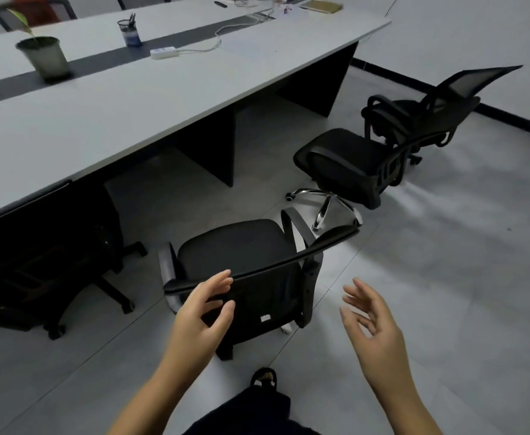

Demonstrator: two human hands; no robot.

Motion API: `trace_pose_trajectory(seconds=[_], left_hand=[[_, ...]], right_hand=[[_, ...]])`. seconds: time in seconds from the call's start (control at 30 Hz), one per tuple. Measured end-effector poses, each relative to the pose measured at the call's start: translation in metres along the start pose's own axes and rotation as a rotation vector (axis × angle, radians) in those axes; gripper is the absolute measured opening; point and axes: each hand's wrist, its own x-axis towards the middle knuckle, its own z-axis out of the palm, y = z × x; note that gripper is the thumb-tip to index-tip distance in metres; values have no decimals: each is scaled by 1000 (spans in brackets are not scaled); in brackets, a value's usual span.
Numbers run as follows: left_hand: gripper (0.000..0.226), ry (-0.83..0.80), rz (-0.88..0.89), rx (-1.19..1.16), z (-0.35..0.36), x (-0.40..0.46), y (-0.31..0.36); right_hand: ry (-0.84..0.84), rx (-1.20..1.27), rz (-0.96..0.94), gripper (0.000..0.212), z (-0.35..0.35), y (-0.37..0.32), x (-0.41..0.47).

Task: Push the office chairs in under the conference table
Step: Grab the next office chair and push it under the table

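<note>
A black mesh office chair (235,246) stands on the floor just in front of me, its backrest top edge toward me, out from the long grey conference table (107,108). My left hand (202,312) is open, fingers spread right at the backrest's top edge, not gripping it. My right hand (372,321) hovers open to the right of the chair, touching nothing. Two more black chairs stand farther right, away from the table: a middle chair (345,161) on a chrome base and a far chair (430,111). At the left, a fourth chair (50,246) sits tucked under the table.
On the table are a potted plant (42,56), a pen holder (130,32), a white power strip (163,52) with its cable, and a notebook (321,6). Dark panel legs (213,146) stand under the table. My shoe (263,376) shows on the tiled floor.
</note>
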Motion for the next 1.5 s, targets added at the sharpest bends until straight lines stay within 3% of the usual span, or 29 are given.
trace_pose_trajectory(seconds=[0.23,0.33,0.43,0.63,0.77,0.9,1.5], left_hand=[[40,-62,-8,289,21,60,-14],[55,-110,47,632,27,71,-32],[41,-137,55,899,36,86,-45],[43,-78,-166,1018,52,116,-47],[38,-13,-245,1031,61,132,-48],[30,55,-318,1015,63,168,-48],[28,-53,-409,1080,-37,380,-104]], right_hand=[[-177,-215,-39,44,-4,5,102],[-460,-629,-87,53,6,21,148],[-716,-1027,-257,52,20,41,189],[-881,-1017,-498,36,26,49,249],[-896,-963,-634,34,35,55,285],[-937,-1061,-692,34,55,50,333],[-921,-1211,-778,26,221,-12,525]])
